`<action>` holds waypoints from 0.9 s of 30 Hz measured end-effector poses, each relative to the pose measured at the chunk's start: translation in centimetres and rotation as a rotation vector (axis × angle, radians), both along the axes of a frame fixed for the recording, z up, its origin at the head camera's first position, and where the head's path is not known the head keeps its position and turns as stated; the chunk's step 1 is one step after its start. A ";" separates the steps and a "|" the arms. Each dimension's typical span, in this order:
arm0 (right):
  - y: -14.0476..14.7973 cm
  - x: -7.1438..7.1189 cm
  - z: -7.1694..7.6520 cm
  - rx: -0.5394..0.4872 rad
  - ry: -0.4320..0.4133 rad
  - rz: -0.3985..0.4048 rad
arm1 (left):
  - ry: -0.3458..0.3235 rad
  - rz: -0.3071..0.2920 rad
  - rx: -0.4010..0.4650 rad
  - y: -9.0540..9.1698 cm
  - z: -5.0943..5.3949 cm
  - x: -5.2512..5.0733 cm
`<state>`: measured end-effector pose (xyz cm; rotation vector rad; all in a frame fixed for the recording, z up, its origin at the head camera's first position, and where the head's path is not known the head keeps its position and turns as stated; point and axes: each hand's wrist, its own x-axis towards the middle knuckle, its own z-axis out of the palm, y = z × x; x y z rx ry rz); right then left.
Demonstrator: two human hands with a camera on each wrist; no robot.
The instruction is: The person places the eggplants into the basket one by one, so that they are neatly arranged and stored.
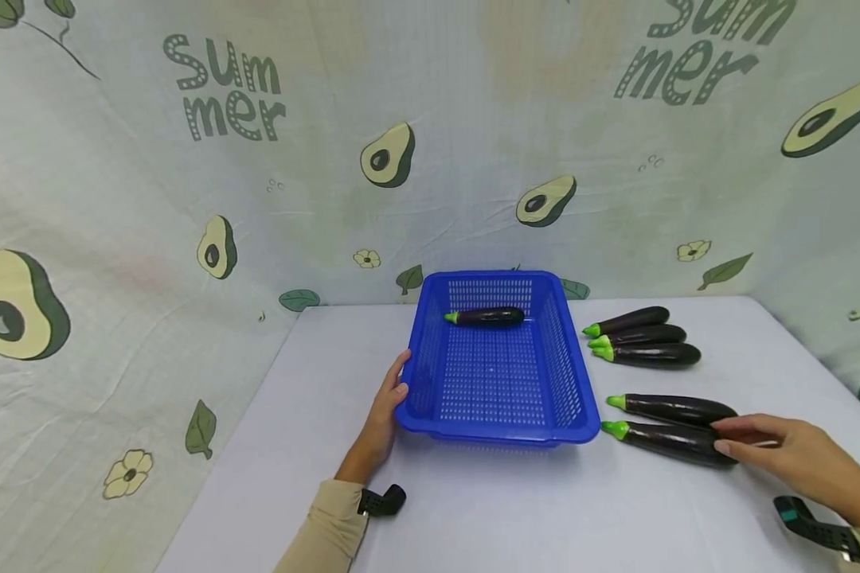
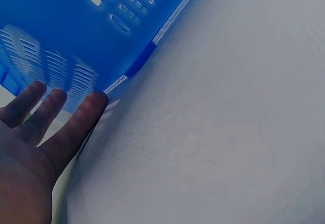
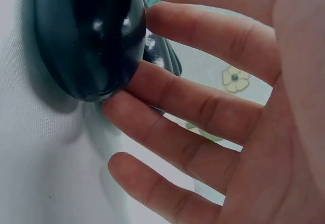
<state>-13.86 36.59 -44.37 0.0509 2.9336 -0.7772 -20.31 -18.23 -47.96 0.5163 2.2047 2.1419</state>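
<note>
Head view: right hand point(image 1: 791, 450) pinches the front eggplant point(image 1: 674, 442), its long axis running leftward toward the basket point(image 1: 498, 435); left hand point(image 1: 385, 406), spread, touches its side.

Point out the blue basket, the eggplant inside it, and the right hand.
Blue basket point(image 1: 492, 376), head view: bare floor.
Eggplant point(image 1: 490, 317) in the basket, head view: middle of dark body.
Right hand point(image 1: 799, 454), head view: near the thumb's base.
</note>
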 end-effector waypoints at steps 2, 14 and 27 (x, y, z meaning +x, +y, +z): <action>0.1 -0.1 0.0 0.003 -0.009 0.008 | -0.003 0.001 -0.001 0.0 -0.1 0.0; 0.4 0.2 -0.4 0.015 0.004 0.046 | 0.011 -0.017 0.019 0.0 0.1 0.0; 0.5 0.0 -0.5 0.017 0.010 0.081 | -0.001 -0.008 0.004 0.0 0.0 -0.1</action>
